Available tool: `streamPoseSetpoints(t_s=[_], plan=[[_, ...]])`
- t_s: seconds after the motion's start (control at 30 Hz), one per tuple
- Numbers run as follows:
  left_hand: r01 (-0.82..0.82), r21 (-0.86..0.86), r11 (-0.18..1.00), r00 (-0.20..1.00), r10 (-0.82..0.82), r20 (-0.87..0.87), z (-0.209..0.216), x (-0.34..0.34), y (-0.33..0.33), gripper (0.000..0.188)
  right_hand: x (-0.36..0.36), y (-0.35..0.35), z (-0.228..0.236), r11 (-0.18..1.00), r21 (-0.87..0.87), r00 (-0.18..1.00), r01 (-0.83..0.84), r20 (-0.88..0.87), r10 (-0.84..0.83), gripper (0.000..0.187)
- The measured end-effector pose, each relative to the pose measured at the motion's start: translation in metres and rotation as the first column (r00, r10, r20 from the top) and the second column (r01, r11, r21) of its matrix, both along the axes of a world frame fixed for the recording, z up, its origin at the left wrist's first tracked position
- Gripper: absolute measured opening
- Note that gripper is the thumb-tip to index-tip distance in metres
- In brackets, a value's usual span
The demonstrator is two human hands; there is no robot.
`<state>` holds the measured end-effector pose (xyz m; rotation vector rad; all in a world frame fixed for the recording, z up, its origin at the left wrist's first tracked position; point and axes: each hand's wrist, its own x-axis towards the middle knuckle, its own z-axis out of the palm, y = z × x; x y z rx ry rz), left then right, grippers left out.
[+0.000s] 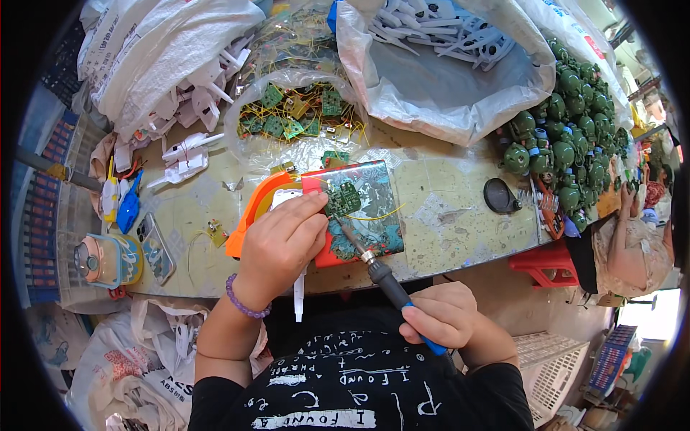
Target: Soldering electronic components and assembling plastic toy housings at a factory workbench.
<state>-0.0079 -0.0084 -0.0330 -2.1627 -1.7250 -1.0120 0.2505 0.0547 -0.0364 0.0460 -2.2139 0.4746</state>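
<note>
My left hand (284, 233), with a purple bead bracelet at the wrist, is closed with its fingertips at the left edge of a small green circuit board (343, 199). This board lies over a red-edged, dark-patterned flat pad (384, 241). A soldering iron (388, 284) with a dark and blue handle is gripped in my right hand (444, 316). Its tip points up and left, close to the board's lower edge; I cannot tell if they touch. Partly hidden under my left hand is a white plastic part (299, 298), next to a curved orange plastic piece (251, 212).
Behind the pad lies a clear bag of wired circuit boards (302, 115). White sacks (445, 108) hold white plastic parts. Green round parts (560, 144) are heaped at the right, near a black oval piece (499, 195). A phone (155, 248) and a jar (108, 258) stand left. Another person (632, 244) sits far right.
</note>
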Motion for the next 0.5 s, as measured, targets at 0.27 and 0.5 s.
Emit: streamPoseSetpoints(t_s=[0.27, 0.5], plan=[[-0.008, -0.007, 1.0, 1.0, 0.008, -0.001, -0.0002, 0.0004, 0.0, 0.017, -0.0068, 0.0005, 0.003, 0.999, 0.031, 0.999, 0.01, -0.043, -0.008, 0.028], [0.005, -0.004, 1.0, 1.0, -0.005, -0.012, -0.0036, -0.0015, -0.001, 0.018, -0.0068, 0.0, 0.0027, 1.0, 0.028, 1.0, 0.0, -0.016, 0.001, 0.028]])
